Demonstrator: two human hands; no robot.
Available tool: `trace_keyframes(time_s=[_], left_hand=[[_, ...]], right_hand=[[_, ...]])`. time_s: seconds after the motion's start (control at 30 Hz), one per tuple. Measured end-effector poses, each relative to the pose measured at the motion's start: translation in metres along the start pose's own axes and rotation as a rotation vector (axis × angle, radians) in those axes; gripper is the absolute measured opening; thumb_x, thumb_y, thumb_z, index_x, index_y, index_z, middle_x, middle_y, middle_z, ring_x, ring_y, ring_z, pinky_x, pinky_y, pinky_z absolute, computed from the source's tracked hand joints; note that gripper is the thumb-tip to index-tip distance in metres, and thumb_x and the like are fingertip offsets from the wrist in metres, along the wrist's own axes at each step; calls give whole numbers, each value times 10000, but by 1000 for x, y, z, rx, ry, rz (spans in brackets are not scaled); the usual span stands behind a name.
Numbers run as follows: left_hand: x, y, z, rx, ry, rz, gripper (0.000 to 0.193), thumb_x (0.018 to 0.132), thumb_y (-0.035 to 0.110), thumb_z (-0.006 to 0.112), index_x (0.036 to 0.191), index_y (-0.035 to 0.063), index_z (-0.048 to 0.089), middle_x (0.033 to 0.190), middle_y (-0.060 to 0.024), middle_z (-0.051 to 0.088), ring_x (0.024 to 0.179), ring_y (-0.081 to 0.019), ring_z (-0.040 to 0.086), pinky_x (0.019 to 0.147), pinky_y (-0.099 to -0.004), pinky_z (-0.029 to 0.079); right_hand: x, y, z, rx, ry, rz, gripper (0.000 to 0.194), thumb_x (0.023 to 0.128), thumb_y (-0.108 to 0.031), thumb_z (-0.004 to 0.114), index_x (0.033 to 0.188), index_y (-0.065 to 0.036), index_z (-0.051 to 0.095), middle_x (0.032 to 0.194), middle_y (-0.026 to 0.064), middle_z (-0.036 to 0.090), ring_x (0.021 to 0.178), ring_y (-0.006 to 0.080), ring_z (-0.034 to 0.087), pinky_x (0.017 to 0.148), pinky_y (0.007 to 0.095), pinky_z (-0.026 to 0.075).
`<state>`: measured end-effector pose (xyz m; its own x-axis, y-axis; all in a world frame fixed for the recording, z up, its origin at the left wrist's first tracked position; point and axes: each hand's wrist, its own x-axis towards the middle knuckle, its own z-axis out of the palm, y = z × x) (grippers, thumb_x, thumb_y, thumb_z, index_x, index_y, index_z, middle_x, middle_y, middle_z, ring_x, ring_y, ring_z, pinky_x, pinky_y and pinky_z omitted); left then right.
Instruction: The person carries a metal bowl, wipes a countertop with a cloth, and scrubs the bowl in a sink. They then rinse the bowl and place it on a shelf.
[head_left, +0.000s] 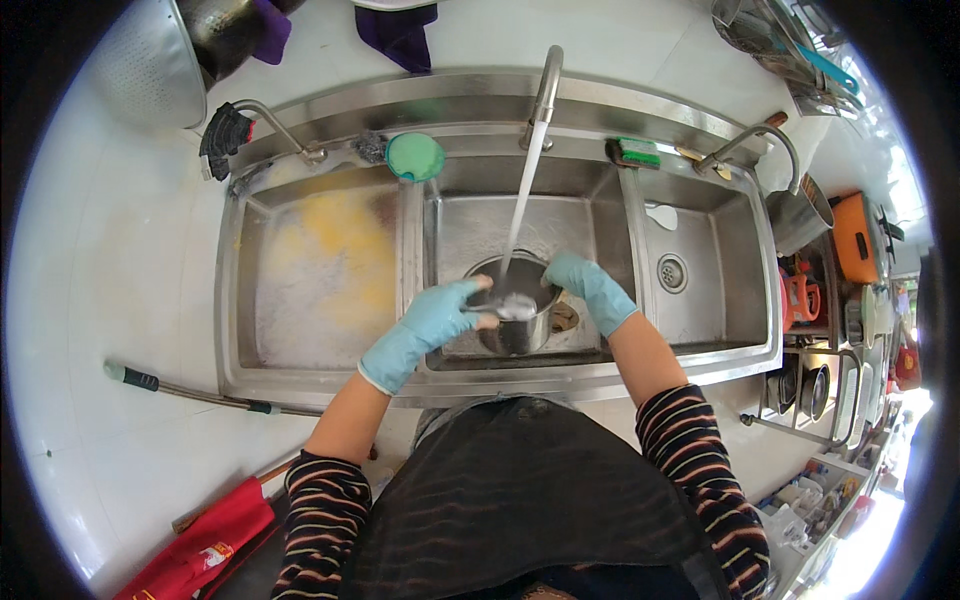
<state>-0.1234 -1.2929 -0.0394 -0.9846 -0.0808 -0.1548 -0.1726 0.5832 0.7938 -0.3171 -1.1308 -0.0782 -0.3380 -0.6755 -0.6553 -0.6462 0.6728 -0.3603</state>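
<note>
Both my hands wear light blue rubber gloves over the middle basin (465, 225) of a steel sink. My left hand (431, 322) is at the near left side of a metal pot (514, 339), closed on the handle of a metal utensil (517, 306), whose blurred end hides its exact kind. My right hand (589, 289) grips the pot's right rim. A stream of water (527, 180) falls from the middle faucet (551, 82) into the pot. Beside the pot's lower right lies a brownish item (564, 318), partly hidden. Whether the pot rests on the basin floor, I cannot tell.
Suds and yellowish water fill the left basin (322, 277). A green round scrubber or lid (415, 157) and a steel-wool pad (369, 148) sit by the back ledge. A green brush (637, 152) lies right of them. The right basin (712, 300) holds a white scraper (663, 217).
</note>
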Motion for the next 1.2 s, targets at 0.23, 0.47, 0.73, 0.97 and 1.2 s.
trace_keyframes(time_s=[0.23, 0.47, 0.73, 0.97, 1.2], left_hand=[[90, -28, 25, -78, 270, -377, 562, 760, 459, 637, 1038, -27, 594, 937, -212, 628, 877, -277, 615, 761, -358, 455], [105, -56, 43, -273, 289, -364, 568, 769, 504, 604, 958, -32, 612, 817, -185, 631, 741, -266, 604, 688, -352, 450], [84, -49, 83, -1177, 148, -889, 464, 796, 421, 602, 1029, 26, 535, 612, -71, 534, 417, -134, 407, 380, -268, 330], [102, -24, 66, -749, 441, -740, 282, 801, 300, 585, 858, 24, 582, 613, -103, 550, 409, -157, 487, 366, -295, 366], [101, -14, 6, 208, 315, -598, 393, 801, 332, 524, 870, -40, 630, 804, -225, 629, 791, -371, 610, 713, -417, 471]], right_hand=[[-12, -34, -46, 11, 126, 120, 232, 711, -112, 519, 848, 15, 658, 896, 224, 625, 874, 364, 605, 753, 408, 487], [-8, -42, -42, -60, 407, 99, 203, 733, -93, 503, 836, 5, 647, 813, 224, 621, 796, 381, 602, 696, 428, 493], [0, -32, -4, 138, 1083, 92, 275, 795, -51, 507, 1057, -13, 580, 735, 195, 617, 630, 308, 618, 557, 394, 492], [15, -24, 48, 1500, 1102, 70, 241, 869, -138, 526, 1077, -20, 553, 822, 116, 621, 558, 180, 580, 447, 281, 487], [46, -36, 68, 2249, 80, 405, 305, 892, -255, 497, 1070, -8, 488, 855, 147, 594, 534, 178, 559, 332, 205, 376]])
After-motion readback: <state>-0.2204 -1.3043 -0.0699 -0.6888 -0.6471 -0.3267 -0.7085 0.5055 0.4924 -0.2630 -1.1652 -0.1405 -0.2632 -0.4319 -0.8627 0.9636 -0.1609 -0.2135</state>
